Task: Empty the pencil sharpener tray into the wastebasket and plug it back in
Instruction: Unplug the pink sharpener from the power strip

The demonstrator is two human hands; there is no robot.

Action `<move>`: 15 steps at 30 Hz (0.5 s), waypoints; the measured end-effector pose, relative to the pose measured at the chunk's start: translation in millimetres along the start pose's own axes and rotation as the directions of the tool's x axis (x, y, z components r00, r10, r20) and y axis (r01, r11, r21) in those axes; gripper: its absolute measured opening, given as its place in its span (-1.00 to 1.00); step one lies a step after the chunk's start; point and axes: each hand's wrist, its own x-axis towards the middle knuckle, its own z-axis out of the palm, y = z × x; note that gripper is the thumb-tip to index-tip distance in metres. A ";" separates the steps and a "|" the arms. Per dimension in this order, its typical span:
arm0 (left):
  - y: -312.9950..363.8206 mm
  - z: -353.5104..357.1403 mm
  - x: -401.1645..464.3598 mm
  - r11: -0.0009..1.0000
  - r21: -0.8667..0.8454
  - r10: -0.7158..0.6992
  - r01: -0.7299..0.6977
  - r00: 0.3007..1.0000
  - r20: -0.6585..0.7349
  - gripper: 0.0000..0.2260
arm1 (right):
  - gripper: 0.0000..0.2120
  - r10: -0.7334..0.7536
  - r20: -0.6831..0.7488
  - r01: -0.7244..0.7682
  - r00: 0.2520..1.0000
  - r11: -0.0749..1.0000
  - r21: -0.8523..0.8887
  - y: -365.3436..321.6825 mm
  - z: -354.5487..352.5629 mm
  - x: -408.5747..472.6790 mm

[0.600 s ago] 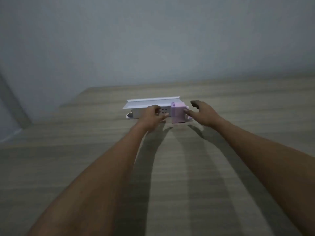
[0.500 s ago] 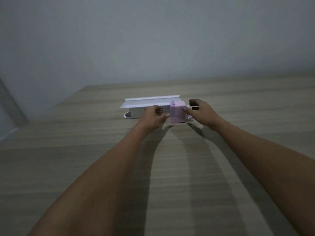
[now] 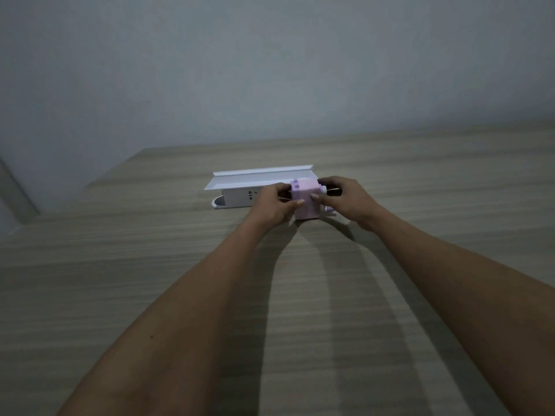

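A small pink pencil sharpener [image 3: 306,199] stands on the wooden table [image 3: 150,265], right in front of a white power strip box. My left hand [image 3: 274,204] grips the sharpener's left side, thumb on its front face. My right hand [image 3: 345,199] holds its right side, fingers wrapped near the crank end. The sharpener's tray is not separately visible. No wastebasket is in view.
A long white power strip holder [image 3: 240,195] with a raised open lid [image 3: 258,177] lies behind the sharpener, sockets facing me. A grey wall [image 3: 270,70] rises just beyond the table's far edge. The table's left corner drops off at the far left.
Both hands have closed in on the pink sharpener: the left moved off the white box onto its left side, the right from beside it onto its right side.
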 end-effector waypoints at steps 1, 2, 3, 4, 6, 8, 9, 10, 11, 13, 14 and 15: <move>2.6 -2.3 -4.8 1.000 -0.002 0.006 -0.006 1.000 0.012 -0.57 | -0.53 0.001 0.015 -0.001 1.000 1.000 0.000 -3.3 -1.9 -4.3; 5.6 -4.5 -9.7 1.000 0.000 0.009 -0.009 1.000 0.022 -0.56 | -0.53 -0.002 0.027 0.002 1.000 1.000 0.000 -7.0 -4.0 -9.2; 9.3 -6.9 -15.1 1.000 0.007 0.018 -0.018 0.999 0.029 -0.55 | -0.53 -0.006 0.035 0.006 0.999 1.000 0.002 -11.2 -5.8 -14.2; 13.9 -9.1 -21.7 1.000 0.014 0.021 -0.022 0.999 0.032 -0.54 | -0.53 -0.014 0.041 0.014 0.999 1.000 0.004 -16.3 -7.5 -20.1; 21.5 -12.7 -38.2 0.999 0.010 0.041 -0.041 0.999 0.019 -0.55 | -0.53 -0.029 0.050 0.028 0.998 0.999 0.019 -26.3 -8.5 -34.4; 28.6 -16.2 -58.0 0.998 0.004 0.069 -0.069 0.998 0.013 -0.57 | -0.53 -0.037 0.066 0.035 0.997 0.999 0.029 -36.1 -8.3 -50.6; 31.5 -18.2 -68.7 0.996 0.009 0.084 -0.084 0.996 0.012 -0.58 | -0.54 -0.042 0.076 0.040 0.996 0.999 0.027 -41.1 -7.4 -59.6; 34.7 -20.3 -79.5 0.995 0.011 0.094 -0.095 0.995 0.010 -0.58 | -0.55 -0.049 0.084 0.048 0.995 0.999 0.022 -46.1 -6.8 -68.9; 37.2 -21.8 -89.5 0.994 0.005 0.105 -0.105 0.994 0.008 -0.59 | -0.56 -0.058 0.090 0.056 0.994 0.998 0.022 -50.9 -6.8 -77.9; 42.9 -26.9 -108.3 0.994 -0.018 0.109 -0.109 0.994 0.001 -0.60 | -0.57 -0.082 0.096 0.080 0.992 0.996 0.027 -61.8 -6.8 -95.3; 46.4 -29.7 -118.0 0.994 -0.023 0.108 -0.108 0.994 0.000 -0.60 | -0.58 -0.091 0.100 0.089 0.991 0.996 0.028 -66.9 -6.5 -104.2; 49.7 -32.1 -127.4 0.994 -0.021 0.107 -0.107 0.994 0.000 -0.60 | -0.57 -0.099 0.106 0.097 0.989 0.995 0.028 -71.3 -6.0 -112.4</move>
